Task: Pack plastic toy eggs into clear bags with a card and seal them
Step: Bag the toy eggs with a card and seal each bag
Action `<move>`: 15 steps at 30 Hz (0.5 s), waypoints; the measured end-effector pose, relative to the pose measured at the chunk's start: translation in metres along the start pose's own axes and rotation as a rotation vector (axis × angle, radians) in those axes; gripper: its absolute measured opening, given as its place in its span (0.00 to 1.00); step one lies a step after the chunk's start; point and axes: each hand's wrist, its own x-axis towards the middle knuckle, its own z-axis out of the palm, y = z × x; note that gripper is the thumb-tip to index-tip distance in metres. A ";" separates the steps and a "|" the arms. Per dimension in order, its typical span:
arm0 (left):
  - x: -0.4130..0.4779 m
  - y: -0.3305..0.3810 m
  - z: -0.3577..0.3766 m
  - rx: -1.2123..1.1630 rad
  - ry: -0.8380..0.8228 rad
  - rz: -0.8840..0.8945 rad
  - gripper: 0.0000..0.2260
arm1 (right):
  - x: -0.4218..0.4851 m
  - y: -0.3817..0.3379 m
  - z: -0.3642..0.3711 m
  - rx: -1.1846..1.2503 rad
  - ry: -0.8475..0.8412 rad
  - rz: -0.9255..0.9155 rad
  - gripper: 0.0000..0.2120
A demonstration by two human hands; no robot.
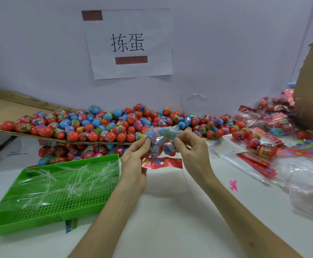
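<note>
Both forearms rise from the near edge of the white tabletop (170, 211) and converge above its middle, bare to past the wrist. Between them they hold up a clear bag (161, 140) stuffed with blue and red toy eggs, lifted clear of the surface. The left hand (135, 159) has its palm turned inward, with thumb and curled fingers pinching the bag's left side. The right hand (191, 151) is bent at the wrist, its thumb and forefinger nipping the bag's right side while the other fingers curl below. A red flowered card (163, 162) lies across the bag's lower end, just under both hands.

Behind the bag, along the far edge, a heap of loose toy eggs (105, 125) rests on a tilted cardboard sheet (6, 107), with more eggs beneath it. At the near left corner sits a green perforated tray (21, 227) holding clear plastic strips (68, 183). Toward the right edge lie packed bags (275, 120), a stack of red cards (254, 162) and a pile of empty clear bags (304, 187). A paper sign (129, 43) hangs on the wall.
</note>
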 end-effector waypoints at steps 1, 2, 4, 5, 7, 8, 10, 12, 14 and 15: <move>0.000 -0.001 0.000 0.006 0.010 -0.003 0.09 | 0.000 0.001 0.000 -0.013 -0.007 -0.015 0.09; 0.000 -0.001 0.000 0.010 0.019 -0.005 0.09 | 0.001 0.002 -0.001 -0.031 -0.016 -0.031 0.09; 0.000 -0.002 0.000 0.009 0.034 -0.015 0.09 | 0.004 0.006 -0.006 -0.115 -0.061 -0.060 0.10; 0.000 -0.003 0.000 0.006 0.048 -0.020 0.09 | 0.006 0.009 -0.009 -0.174 -0.107 -0.064 0.12; -0.001 -0.006 0.001 0.000 0.081 -0.028 0.09 | 0.009 0.013 -0.014 -0.275 -0.217 -0.018 0.17; -0.001 -0.006 0.001 -0.001 0.099 -0.034 0.09 | 0.011 0.014 -0.015 -0.309 -0.269 0.025 0.18; -0.001 -0.007 0.000 -0.009 0.113 -0.053 0.09 | 0.016 0.015 -0.021 -0.367 -0.298 0.087 0.15; 0.001 -0.005 -0.001 -0.020 0.107 -0.073 0.09 | 0.021 0.013 -0.029 -0.297 -0.229 0.127 0.08; 0.003 -0.003 -0.003 0.000 0.081 -0.080 0.09 | 0.028 0.009 -0.038 -0.022 -0.225 0.209 0.08; 0.003 -0.003 -0.003 0.018 0.063 -0.086 0.09 | 0.030 0.008 -0.043 0.103 -0.274 0.254 0.11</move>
